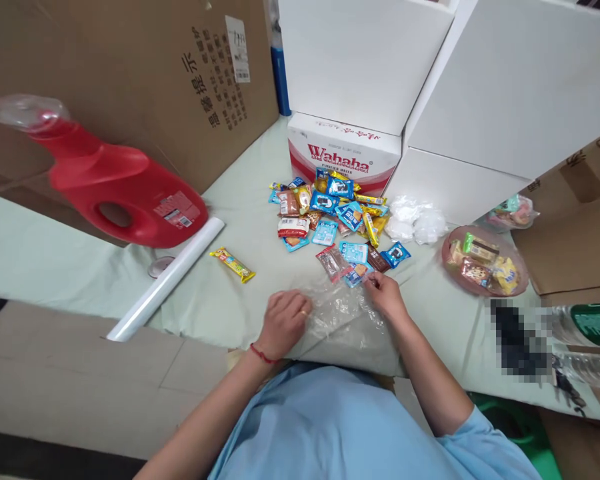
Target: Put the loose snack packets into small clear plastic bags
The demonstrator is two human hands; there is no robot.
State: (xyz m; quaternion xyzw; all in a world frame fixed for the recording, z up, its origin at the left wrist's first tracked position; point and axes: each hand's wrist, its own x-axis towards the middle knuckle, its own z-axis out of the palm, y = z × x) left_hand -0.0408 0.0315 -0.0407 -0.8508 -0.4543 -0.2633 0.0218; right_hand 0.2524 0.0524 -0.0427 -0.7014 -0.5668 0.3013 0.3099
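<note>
A clear plastic bag (345, 313) lies flattened on the cloth in front of my body. At its left edge is my left hand (285, 323), fingers curled down on the film. My right hand (387, 297) pinches the bag's upper right edge, close beside a small blue snack packet (357, 273). Just past the bag lie a red-edged clear packet (333, 263) and a dark brown packet (377, 257). Behind them spreads a pile of wrapped snacks (330, 207) in blue, yellow and red. One yellow snack bar (233, 265) lies apart on the left.
On the left stand a red detergent jug (130, 187) and a white roll (170, 277). A Wahaha carton (345, 150) and white boxes (365, 60) close off the back. To the right are a pink bowl (447, 267) of snacks, bundled clear bags (415, 220) and plastic bottles (587, 370).
</note>
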